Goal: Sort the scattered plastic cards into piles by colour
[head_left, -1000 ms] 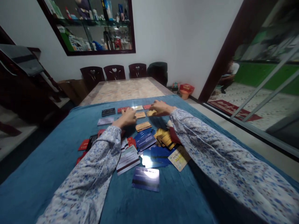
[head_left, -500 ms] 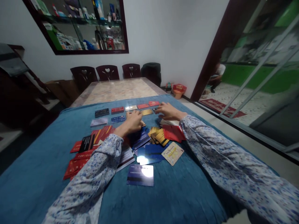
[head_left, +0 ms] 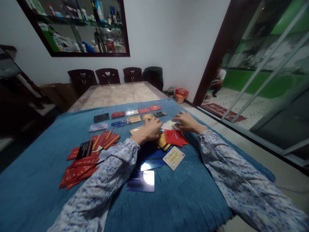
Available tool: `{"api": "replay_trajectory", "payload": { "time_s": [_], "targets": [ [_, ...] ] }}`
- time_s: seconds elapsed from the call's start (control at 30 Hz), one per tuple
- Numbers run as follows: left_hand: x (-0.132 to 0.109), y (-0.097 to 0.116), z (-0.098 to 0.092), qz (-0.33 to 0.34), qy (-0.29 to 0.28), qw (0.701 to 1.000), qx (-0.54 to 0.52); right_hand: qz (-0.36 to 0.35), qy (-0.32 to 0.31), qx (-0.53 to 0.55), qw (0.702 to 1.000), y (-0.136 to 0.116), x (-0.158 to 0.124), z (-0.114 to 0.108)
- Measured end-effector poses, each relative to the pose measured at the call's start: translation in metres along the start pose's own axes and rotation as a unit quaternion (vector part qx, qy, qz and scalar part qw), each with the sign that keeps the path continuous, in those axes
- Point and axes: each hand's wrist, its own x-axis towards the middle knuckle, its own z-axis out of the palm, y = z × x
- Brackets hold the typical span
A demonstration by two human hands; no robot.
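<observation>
Over the middle of the spread cards, my left hand point(head_left: 152, 129) is bent above the gold cards point(head_left: 163, 141); its fingertips are hidden and I cannot make out anything in it. My right hand point(head_left: 187, 121) touches the right side of the fanned white cards point(head_left: 169, 125), its fingers curved and somewhat apart. Red cards point(head_left: 176, 138) lie just below them. Nearer me are a patterned beige card point(head_left: 173, 158), blue cards point(head_left: 152, 158) and a purple-blue card point(head_left: 141, 181). On the left, red cards point(head_left: 83, 167) overlap, with a black card point(head_left: 84, 150) on top.
Small card stacks form rows farther back, among them a black one point(head_left: 101, 117) and a tan one point(head_left: 133, 120). A blue cloth point(head_left: 188, 199) covers the near table. Chairs point(head_left: 107, 76) stand behind it. A person point(head_left: 218, 79) is beyond the doorway at right.
My left hand has moved right, from the tan stack to above the gold cards. My right hand has drawn back from the black card stack to the white cards. The view has shifted slightly.
</observation>
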Motion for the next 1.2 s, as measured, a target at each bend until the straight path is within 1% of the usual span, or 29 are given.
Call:
{"api": "replay_trajectory", "payload": {
  "time_s": [0.13,0.27,0.43,0.57,0.7,0.83,0.97,1.07,1.2],
  "targets": [
    [0.018,0.003,0.002,-0.002,-0.010,1.000,-0.010,0.026,-0.018,0.007,0.999,0.004,-0.006,0.006],
    [0.038,0.001,0.012,0.000,0.001,1.000,-0.011,0.043,-0.030,0.005,0.999,0.005,-0.010,0.010],
    [0.065,0.002,0.026,0.010,-0.003,0.999,-0.035,0.029,-0.033,0.007,0.999,0.009,-0.011,0.018],
    [0.079,0.003,0.032,0.012,-0.012,0.998,-0.054,0.030,-0.038,0.017,0.999,0.013,-0.011,0.021],
    [0.085,0.000,0.034,0.026,-0.038,0.997,-0.061,0.029,-0.047,0.028,0.998,0.013,-0.011,0.020],
    [0.088,-0.004,0.038,0.039,-0.048,0.994,-0.091,0.023,-0.053,0.037,0.998,0.014,-0.010,0.019],
    [0.089,-0.008,0.041,0.040,-0.072,0.989,-0.124,-0.001,-0.050,0.047,0.998,0.016,-0.009,0.023],
    [0.088,-0.010,0.042,0.032,-0.067,0.989,-0.126,-0.025,-0.033,0.060,0.997,0.018,-0.008,0.029],
    [0.086,-0.013,0.041,0.019,-0.045,0.994,-0.102,-0.032,-0.016,0.089,0.995,0.019,-0.009,0.034]
  ]
}}
